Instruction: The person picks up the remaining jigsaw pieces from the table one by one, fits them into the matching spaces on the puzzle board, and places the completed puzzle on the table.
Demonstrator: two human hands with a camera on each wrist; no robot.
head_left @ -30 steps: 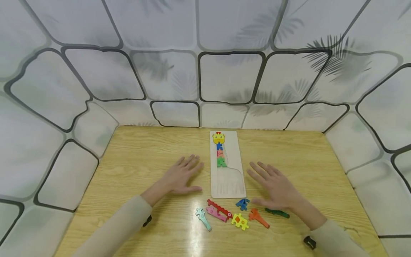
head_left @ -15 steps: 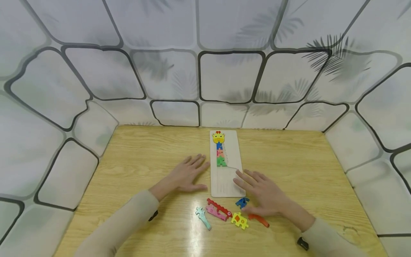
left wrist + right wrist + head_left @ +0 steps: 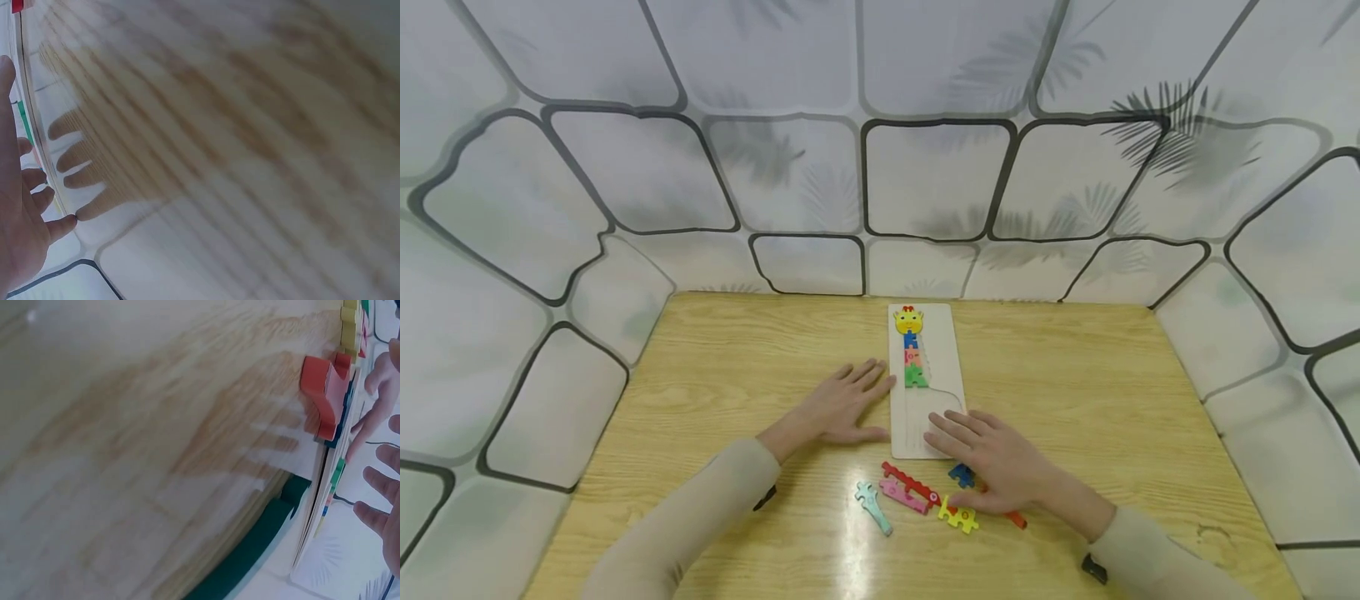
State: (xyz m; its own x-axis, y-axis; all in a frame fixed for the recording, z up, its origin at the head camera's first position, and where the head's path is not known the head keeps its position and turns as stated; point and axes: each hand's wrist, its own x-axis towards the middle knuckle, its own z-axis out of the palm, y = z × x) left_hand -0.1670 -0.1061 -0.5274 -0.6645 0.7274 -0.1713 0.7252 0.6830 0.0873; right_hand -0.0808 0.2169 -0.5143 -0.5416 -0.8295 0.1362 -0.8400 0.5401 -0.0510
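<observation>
A white puzzle board [image 3: 940, 350] lies upright on the table, with a giraffe's yellow head piece [image 3: 908, 322] at its top. Below the head, blue, pink and green neck pieces [image 3: 913, 358] fill part of the left side. My left hand [image 3: 846, 406] is spread flat, fingertips by the board's left edge. Fingers extended, my right hand [image 3: 1000, 458] is over the board's lower right corner and the loose pieces; contact cannot be told. It partly covers the blue piece [image 3: 961, 476], yellow piece [image 3: 958, 517] and orange piece [image 3: 1017, 520].
More loose puzzle pieces lie below the board: a red one [image 3: 910, 482], a pink one [image 3: 902, 495] and a light teal one [image 3: 873, 508]. The dark green piece [image 3: 256, 544] shows in the right wrist view. Patterned walls [image 3: 936, 179] enclose the wooden table [image 3: 737, 342].
My right hand has moved left and slightly down, from beside the board to over its lower corner, hiding the green piece. My left hand has shifted right to the board's edge.
</observation>
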